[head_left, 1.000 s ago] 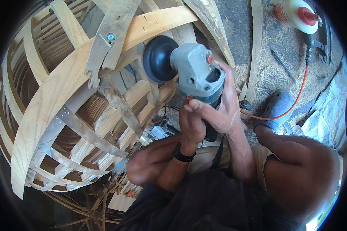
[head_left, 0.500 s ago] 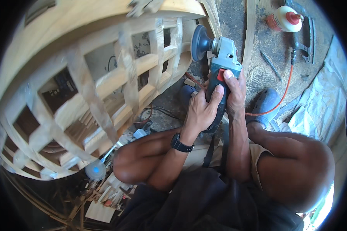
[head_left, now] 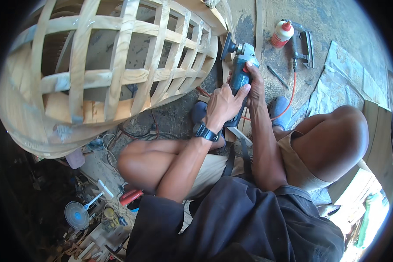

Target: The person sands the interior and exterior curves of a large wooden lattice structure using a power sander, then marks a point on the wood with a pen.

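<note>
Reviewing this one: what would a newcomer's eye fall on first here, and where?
Probably the big curved lattice of pale wooden slats, filling the upper left. Next, the teal-and-grey angle grinder with a round black pad, held above centre in the person's left grip and right grip. Farther right, a red-and-white plastic bottle stands out.

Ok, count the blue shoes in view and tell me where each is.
2: one shoe left of the left hand, the other shoe right of the right hand, beside the orange hose. Others may be hidden.
</note>
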`<action>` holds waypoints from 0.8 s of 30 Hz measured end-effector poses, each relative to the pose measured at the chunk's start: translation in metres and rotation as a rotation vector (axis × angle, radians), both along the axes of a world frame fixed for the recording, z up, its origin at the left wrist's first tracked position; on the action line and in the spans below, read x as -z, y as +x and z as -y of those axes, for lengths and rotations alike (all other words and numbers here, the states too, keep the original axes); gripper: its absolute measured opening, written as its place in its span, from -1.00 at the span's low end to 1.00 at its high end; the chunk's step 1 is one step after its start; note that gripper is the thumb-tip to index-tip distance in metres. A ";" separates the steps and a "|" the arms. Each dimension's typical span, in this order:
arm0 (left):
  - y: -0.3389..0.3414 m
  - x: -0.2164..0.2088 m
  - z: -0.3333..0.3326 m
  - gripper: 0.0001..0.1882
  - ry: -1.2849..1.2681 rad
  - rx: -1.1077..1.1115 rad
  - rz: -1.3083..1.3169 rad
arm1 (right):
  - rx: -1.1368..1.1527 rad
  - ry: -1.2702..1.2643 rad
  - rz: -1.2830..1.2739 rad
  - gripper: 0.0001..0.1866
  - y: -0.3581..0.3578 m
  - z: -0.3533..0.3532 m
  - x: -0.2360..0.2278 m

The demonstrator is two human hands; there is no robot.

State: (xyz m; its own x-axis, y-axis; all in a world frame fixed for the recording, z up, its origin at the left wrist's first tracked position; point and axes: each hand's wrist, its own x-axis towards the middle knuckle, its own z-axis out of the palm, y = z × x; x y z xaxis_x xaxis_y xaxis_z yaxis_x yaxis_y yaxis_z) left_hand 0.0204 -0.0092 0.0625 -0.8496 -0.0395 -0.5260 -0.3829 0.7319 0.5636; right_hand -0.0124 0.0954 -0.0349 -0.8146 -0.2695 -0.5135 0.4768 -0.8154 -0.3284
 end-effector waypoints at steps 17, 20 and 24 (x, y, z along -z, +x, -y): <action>0.016 0.015 -0.008 -0.48 0.148 -0.006 -0.176 | 0.072 0.060 -0.353 -0.21 0.002 -0.022 0.001; 0.029 -0.016 0.008 -0.47 0.142 -0.080 -0.115 | 0.030 -0.299 -0.422 -0.06 -0.008 -0.017 0.000; 0.066 -0.032 0.015 -0.52 0.148 -0.095 -0.157 | 0.115 0.049 -0.131 -0.39 -0.035 -0.013 0.041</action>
State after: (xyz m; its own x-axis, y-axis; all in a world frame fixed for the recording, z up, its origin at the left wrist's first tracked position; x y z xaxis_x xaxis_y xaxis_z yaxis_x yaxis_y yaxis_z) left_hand 0.0864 -0.0242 0.0946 -0.9178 -0.0557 -0.3932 -0.3452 0.6014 0.7205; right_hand -0.0477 0.1084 -0.0756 -0.8995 -0.1479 -0.4112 0.3316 -0.8438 -0.4218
